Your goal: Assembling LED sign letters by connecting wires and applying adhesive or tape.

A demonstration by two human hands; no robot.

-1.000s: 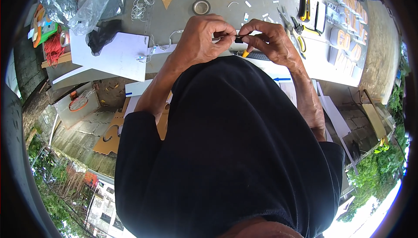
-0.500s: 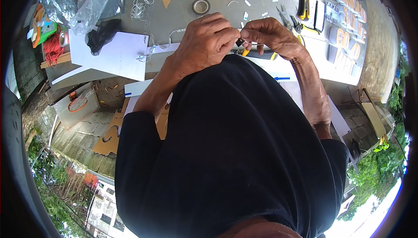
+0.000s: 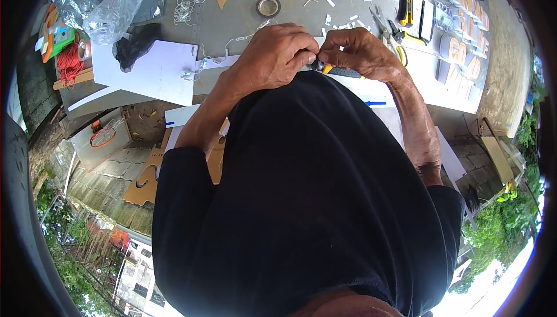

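My left hand (image 3: 278, 53) and my right hand (image 3: 365, 56) meet over the near part of the table, fingertips almost touching. Both are closed in a pinch on a small black piece (image 3: 317, 64), mostly hidden by the fingers; its kind does not show. A white wire with small light modules (image 3: 239, 40) runs from the left up behind my left hand. Under my right hand lies a tool with a black and yellow handle (image 3: 346, 73), partly covered. Beyond my hands rests a roll of dark tape (image 3: 268, 7).
White scraps (image 3: 329, 19) are scattered beyond my right hand. Scissors (image 3: 380, 24), a yellow-black cutter (image 3: 405, 4) and pliers (image 3: 397, 34) lie to the right, near raised letters (image 3: 456, 50). At left are plastic bags (image 3: 119, 9), a white sheet (image 3: 156, 70) and red cord (image 3: 69, 64).
Both hands have come slightly nearer to me, still pinched together. My right index finger is now more arched, and more of the scraps behind that hand shows.
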